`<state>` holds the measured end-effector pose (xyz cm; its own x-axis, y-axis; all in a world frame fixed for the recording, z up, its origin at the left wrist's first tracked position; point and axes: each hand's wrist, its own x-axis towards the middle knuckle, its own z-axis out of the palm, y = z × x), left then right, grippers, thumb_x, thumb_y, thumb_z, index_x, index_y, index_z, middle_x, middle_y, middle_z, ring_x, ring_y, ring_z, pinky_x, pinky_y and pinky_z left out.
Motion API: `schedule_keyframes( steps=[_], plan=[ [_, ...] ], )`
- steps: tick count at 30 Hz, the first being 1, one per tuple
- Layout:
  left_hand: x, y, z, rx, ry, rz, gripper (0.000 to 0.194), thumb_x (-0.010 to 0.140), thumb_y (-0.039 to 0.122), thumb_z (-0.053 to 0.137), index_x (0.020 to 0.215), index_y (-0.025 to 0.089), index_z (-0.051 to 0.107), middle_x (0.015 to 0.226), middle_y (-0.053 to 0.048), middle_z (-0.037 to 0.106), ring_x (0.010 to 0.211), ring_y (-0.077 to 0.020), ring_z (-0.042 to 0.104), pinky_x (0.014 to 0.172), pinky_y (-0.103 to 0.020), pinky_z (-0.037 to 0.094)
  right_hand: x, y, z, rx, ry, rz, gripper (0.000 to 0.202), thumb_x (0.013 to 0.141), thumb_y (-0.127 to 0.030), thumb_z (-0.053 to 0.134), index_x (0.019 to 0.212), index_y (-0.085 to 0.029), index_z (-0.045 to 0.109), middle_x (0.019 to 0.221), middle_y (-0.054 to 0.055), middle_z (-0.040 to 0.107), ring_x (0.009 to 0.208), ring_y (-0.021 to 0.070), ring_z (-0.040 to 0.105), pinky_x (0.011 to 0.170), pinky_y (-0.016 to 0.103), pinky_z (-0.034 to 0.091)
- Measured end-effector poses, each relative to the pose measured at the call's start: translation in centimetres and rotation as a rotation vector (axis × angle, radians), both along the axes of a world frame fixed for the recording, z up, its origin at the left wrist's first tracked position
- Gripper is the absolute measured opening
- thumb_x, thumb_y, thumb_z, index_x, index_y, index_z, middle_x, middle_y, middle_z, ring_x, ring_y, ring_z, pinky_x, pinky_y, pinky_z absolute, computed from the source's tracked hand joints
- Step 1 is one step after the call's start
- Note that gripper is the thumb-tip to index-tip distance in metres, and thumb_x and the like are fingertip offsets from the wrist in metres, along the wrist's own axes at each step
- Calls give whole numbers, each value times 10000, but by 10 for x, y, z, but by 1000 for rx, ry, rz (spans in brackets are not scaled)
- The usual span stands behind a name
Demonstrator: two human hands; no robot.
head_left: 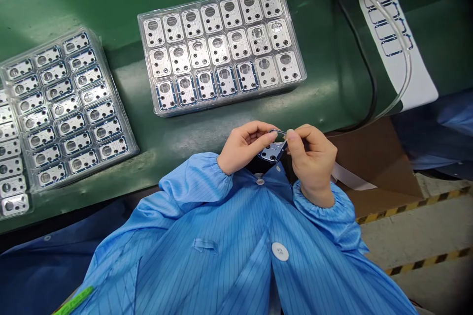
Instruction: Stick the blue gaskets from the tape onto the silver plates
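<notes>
A small metal plate (pixel 272 152) with dark holes and a blue rim is held between my hands, close to my chest at the table's edge. My left hand (pixel 246 145) pinches its upper left side. Thumb and fingers of my right hand (pixel 312 157) are closed on a thin blue frame (pixel 284 143) at the plate's upper right corner. Beyond my hands lies a clear tray (pixel 225 101) of similar plates; several in its front row have blue rims, and the others look plain silver.
More trays of blue-rimmed plates (pixel 133 145) lie on the green table (pixel 121 66) at left. At right are a white sheet (pixel 417 78) with blue frames, a black cable (pixel 364 54), a clear tube (pixel 408 66) and a cardboard box (pixel 384 157) below.
</notes>
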<state>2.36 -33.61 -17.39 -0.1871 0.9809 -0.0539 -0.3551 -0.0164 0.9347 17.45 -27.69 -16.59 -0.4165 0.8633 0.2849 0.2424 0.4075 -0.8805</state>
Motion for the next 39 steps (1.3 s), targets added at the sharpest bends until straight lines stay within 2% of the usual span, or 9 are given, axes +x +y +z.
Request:
schedule_keyframes(
  steps=[11, 17, 22, 25, 29, 32, 36, 39],
  plan=[
    [-2, -2, 9, -41, 5, -19, 358, 811, 470, 743, 748, 138, 626, 711, 0, 630, 644, -77, 554, 618, -213, 453, -1, -2, 7, 148, -35, 55, 190, 920, -205, 628, 739, -205, 571, 674, -43, 547, 616, 98, 499, 579, 256, 379],
    [-5, -2, 11, -105, 4, -75, 408, 799, 536, 725, 766, 140, 630, 704, 0, 625, 575, -65, 485, 552, -212, 402, -1, -2, 5, -77, 34, 80, 246, 936, -291, 623, 714, -200, 567, 642, -49, 498, 563, 92, 447, 534, 255, 358],
    [-2, -2, 10, -99, 158, -128, 514, 741, 633, 726, 751, 129, 630, 687, 1, 577, 603, -77, 468, 563, -225, 376, 1, 3, 1, -163, 165, -72, 316, 929, -391, 639, 688, -202, 560, 609, -55, 497, 533, 90, 421, 514, 251, 349],
    [-1, -2, 8, -55, 276, -195, 527, 759, 640, 704, 687, 126, 615, 668, 5, 545, 589, -73, 435, 544, -228, 337, 3, 7, -2, -141, 222, -171, 301, 919, -415, 650, 709, -207, 595, 589, -52, 511, 517, 98, 419, 507, 264, 348],
    [-1, -4, 5, -43, 324, -221, 519, 787, 635, 678, 693, 130, 605, 682, 9, 540, 585, -70, 422, 549, -224, 340, 4, 9, -4, -100, 176, -201, 294, 921, -414, 649, 716, -206, 608, 584, -48, 507, 525, 106, 438, 511, 269, 356],
    [-2, -6, 8, -97, 284, -236, 485, 785, 613, 693, 779, 133, 622, 691, 11, 544, 600, -78, 451, 559, -218, 371, 4, 6, -2, -90, 144, -168, 293, 940, -388, 627, 717, -203, 589, 595, -52, 507, 539, 101, 449, 530, 258, 370],
    [-7, -10, 23, -66, 252, -164, 462, 837, 482, 687, 1151, 148, 621, 897, -43, 648, 736, -120, 579, 650, -231, 467, 0, -1, 2, -94, 72, -26, 313, 945, -370, 617, 689, -201, 553, 616, -51, 506, 550, 96, 455, 541, 251, 380],
    [-13, -12, 38, -29, 401, -135, 263, 919, 346, 590, 1067, 144, 671, 931, -61, 694, 779, -124, 619, 697, -229, 490, -4, -4, 3, -105, 59, 99, 293, 965, -351, 585, 714, -201, 593, 627, -45, 523, 567, 100, 492, 554, 249, 402]
  ],
)
